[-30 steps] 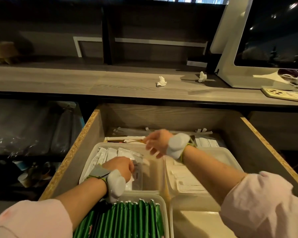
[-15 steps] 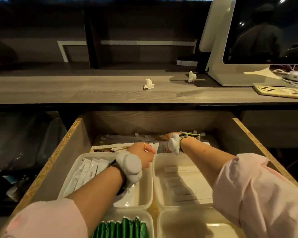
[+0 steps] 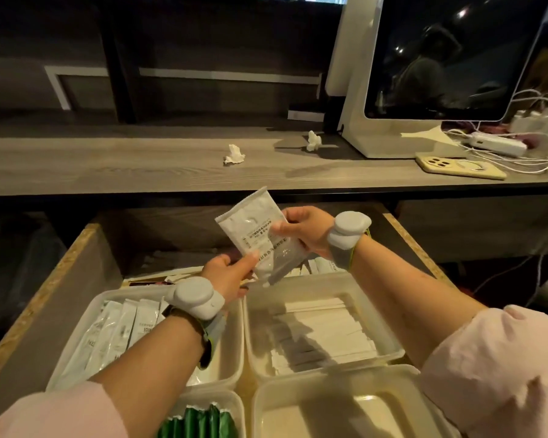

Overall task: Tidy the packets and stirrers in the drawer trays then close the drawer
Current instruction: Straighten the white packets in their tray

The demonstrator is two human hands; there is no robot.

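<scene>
Both hands, left [image 3: 231, 275] and right [image 3: 304, 230], hold a white packet [image 3: 257, 230] above the open drawer's [image 3: 86, 270] trays [image 3: 323, 287].

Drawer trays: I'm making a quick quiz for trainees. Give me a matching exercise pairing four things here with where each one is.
Things:
1. white pouch
2. green packets
3. paper-wrapped stirrers
4. crumpled tissue

Places:
A. on the countertop
B. far right tray
C. held in both hands above the drawer
D. near left tray

Pairs: 1-C, 2-D, 3-B, 4-A
</scene>
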